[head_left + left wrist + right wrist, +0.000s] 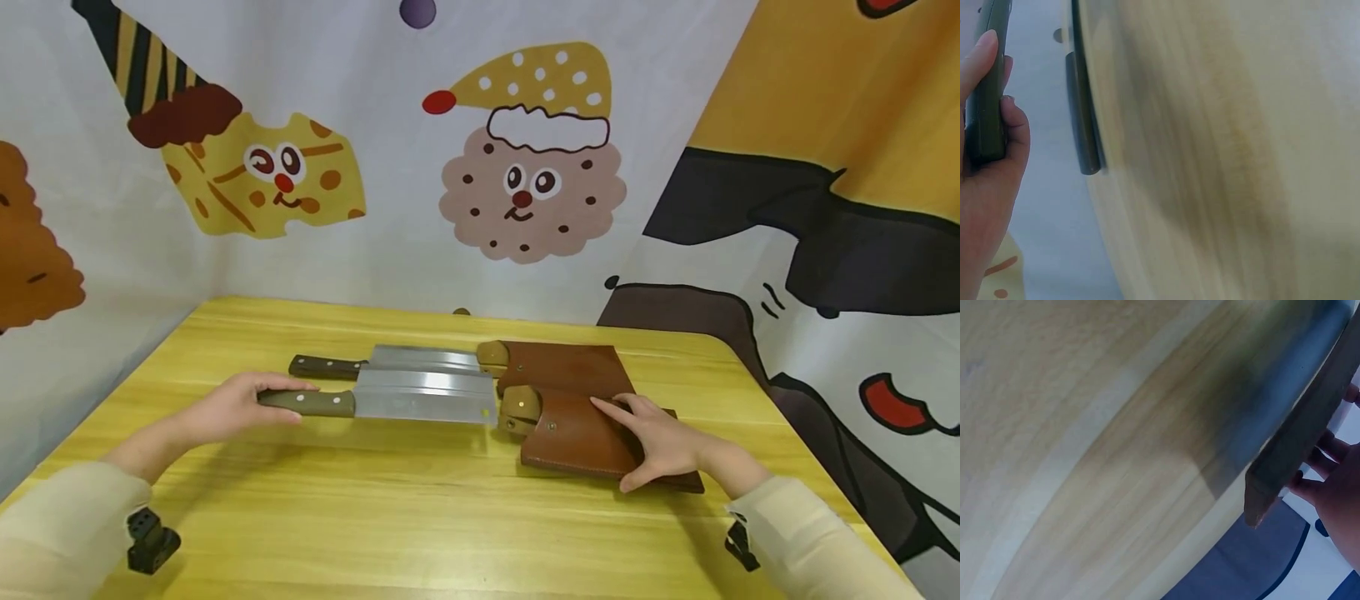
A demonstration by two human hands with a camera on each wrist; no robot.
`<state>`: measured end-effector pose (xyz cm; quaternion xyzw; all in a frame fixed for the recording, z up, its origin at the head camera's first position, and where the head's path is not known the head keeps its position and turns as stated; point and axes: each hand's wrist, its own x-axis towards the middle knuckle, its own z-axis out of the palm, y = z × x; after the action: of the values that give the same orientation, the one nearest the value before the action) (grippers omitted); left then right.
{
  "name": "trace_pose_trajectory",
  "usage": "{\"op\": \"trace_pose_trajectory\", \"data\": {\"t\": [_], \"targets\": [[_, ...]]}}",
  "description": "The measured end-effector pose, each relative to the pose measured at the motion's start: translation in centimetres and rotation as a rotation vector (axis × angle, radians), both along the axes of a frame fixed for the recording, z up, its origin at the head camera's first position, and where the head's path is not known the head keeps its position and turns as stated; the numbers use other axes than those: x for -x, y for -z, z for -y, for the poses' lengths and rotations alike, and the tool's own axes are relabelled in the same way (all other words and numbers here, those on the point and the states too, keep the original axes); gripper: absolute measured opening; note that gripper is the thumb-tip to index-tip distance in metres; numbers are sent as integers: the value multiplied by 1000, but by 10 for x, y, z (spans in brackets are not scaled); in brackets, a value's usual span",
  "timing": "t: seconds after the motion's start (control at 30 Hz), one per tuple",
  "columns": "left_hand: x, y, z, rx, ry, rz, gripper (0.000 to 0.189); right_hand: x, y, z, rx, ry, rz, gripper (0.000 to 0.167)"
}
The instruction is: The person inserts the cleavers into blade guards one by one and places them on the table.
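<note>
My left hand (243, 404) grips the olive-green handle (318, 403) of a cleaver, thumb along the handle and fingers curled round it. The cleaver's blade (423, 396) points right, its front end just short of the tan strap (521, 407) on a brown leather sheath (577, 437). My right hand (663, 437) holds that sheath from above, fingers toward its far edge and thumb over the near edge. In the right wrist view, the sheath (1304, 431) casts a shadow set off from its corner.
Behind lies a second cleaver (423, 357) with a dark handle (326, 367), beside a second brown sheath (566, 362). The near sheath overlaps that one in the head view. Both are on a yellow wood-grain table (420, 517). A cartoon-printed cloth (397, 267) hangs behind it.
</note>
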<state>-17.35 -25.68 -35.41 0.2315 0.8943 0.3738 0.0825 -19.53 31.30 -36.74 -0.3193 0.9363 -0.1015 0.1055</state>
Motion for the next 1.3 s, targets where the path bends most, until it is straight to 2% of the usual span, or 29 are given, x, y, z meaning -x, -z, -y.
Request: {"op": "trace_pose_trajectory", "data": {"t": [0.13,0.3,0.87,1.3], "targets": [[2,-8,-3,14,-2,-9,48,-1,-3,2,7,-1,0,113],[6,-11,-7,21,6,8,48,0,-7,8,0,-6,-10,113],[10,-11,-15,21,70,-47,44,0,-17,14,30,-28,-19,112],[11,-10,-20,35,73,-57,43,0,-18,18,23,-42,-29,112]]}}
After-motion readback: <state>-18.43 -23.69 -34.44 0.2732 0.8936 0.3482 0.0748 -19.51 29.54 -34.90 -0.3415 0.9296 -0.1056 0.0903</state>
